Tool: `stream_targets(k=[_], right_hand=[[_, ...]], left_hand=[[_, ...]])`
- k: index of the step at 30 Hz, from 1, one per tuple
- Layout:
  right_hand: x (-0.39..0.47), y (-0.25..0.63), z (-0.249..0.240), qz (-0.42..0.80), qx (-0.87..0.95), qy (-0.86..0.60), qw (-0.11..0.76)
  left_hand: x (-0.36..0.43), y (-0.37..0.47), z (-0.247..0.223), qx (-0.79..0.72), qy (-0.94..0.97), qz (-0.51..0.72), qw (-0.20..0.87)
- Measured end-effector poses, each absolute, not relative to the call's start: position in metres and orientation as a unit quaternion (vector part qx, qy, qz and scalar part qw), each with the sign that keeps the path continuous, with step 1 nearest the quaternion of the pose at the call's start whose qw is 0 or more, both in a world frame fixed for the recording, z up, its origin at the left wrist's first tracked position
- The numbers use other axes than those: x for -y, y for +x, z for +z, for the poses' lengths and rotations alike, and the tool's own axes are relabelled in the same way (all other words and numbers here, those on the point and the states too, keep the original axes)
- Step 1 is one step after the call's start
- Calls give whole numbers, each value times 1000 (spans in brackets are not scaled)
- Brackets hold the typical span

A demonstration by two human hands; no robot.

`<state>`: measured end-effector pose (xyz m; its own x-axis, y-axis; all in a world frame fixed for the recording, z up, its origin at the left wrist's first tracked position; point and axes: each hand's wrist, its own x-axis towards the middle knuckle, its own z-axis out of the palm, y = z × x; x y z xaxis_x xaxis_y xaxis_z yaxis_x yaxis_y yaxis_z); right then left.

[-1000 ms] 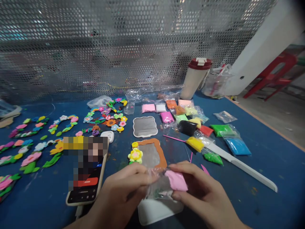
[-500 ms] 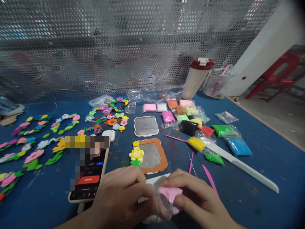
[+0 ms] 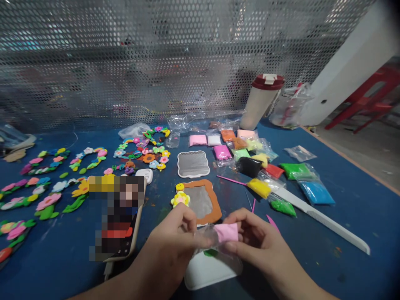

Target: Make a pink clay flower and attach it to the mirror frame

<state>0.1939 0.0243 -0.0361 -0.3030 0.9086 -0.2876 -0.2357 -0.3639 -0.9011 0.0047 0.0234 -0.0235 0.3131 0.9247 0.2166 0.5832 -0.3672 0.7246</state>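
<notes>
Between my two hands is a clear plastic packet of pink modelling clay (image 3: 227, 232). My left hand (image 3: 171, 239) pinches the loose plastic end. My right hand (image 3: 256, 237) grips the end where the pink clay sits, thumb below and fingers behind. Under the packet lies a white rounded board (image 3: 215, 271) with a small green piece of clay (image 3: 211, 253) on it. Just beyond my hands lies a small mirror with a brown clay border (image 3: 215, 204) and a yellow clay flower (image 3: 180, 200) at its left. Behind it is a second mirror with a plain white frame (image 3: 193, 163).
Colourful clay packets (image 3: 250, 166) lie to the right, with a white knife-like tool (image 3: 331, 223) and pink tools (image 3: 231, 180). A phone (image 3: 133, 237) and flower-decorated clay frames (image 3: 46, 202) are at left. A tumbler (image 3: 262, 102) stands before the perforated metal screen (image 3: 140, 83).
My hands have raised the pink clay packet slightly away from me, uncovering more of the white board and the green piece. The view has shifted a little.
</notes>
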Motion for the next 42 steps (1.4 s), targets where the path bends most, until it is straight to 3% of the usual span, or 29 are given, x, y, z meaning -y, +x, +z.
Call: stream_targets(k=[7, 14, 24, 30, 37, 42], right_hand=[[-26, 197, -35, 666, 418, -471, 399], [-25, 196, -38, 670, 395, -500, 382], [-25, 197, -36, 621, 469, -505, 374], [-24, 197, -33, 579, 515, -502, 384], [-24, 200, -38, 580, 532, -466, 404], [-24, 202, -41, 446, 648, -472, 399]], left_hand=[[-27, -6, -7, -470, 806, 213, 291], [-27, -5, -9, -466, 821, 203, 259], [-29, 1, -6, -496, 808, 126, 292], [-31, 0, -6, -493, 767, 174, 372], [-37, -6, -9, -500, 754, 227, 360], [-36, -5, -12, -496, 754, 246, 353]])
